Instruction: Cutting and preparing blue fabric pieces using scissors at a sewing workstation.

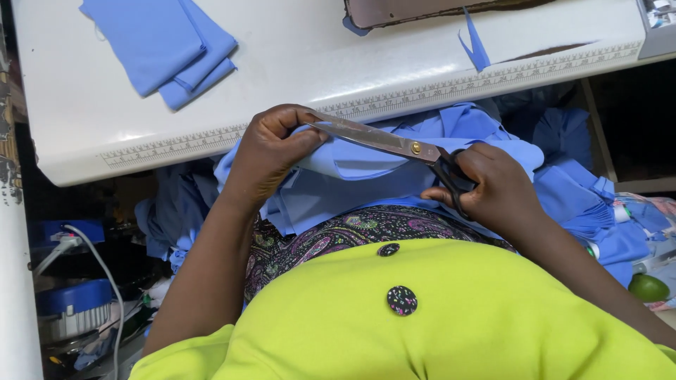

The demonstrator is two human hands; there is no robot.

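Blue fabric (352,169) is lying across the person's lap, just below the white table's (296,63) ruler edge. Left hand (271,151) is pinching its folded edge tightly. Scissors (394,144) are resting over the cloth, blades nearly closed, while right hand (493,186) is gripping their black handles. Folded blue pieces (165,46) are sitting on the table.
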